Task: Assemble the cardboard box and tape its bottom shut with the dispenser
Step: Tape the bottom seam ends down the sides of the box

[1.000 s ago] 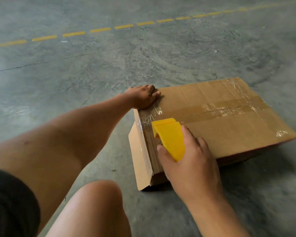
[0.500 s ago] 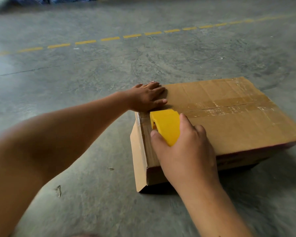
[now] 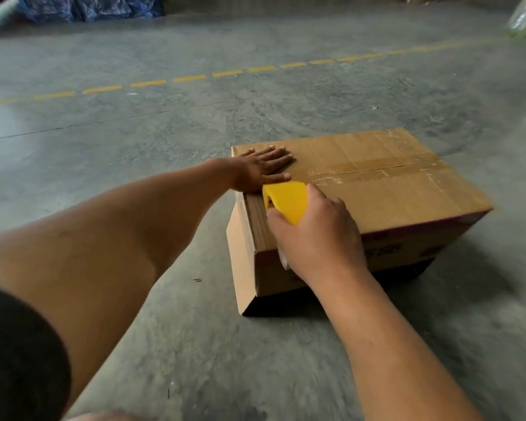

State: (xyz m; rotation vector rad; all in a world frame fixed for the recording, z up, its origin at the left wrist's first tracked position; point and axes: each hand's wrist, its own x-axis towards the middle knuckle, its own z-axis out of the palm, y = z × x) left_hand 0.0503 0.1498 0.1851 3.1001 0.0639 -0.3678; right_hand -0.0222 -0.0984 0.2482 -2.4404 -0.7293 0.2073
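Centre-right of frame: assembled cardboard box (image 3: 386, 192), bottom flaps folded, seam bearing worn tape. Left hand (image 3: 260, 170) presses flat; right hand (image 3: 315, 235) grasps the yellow dispenser (image 3: 287, 200) at the seam's near end. Fresh taping apparently remains.

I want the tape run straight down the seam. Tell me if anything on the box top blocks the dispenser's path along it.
Nothing visible does. The right hand grips the yellow dispenser at the near-left end of the seam on the cardboard box. The left hand presses flat beside the seam's start, not across it.
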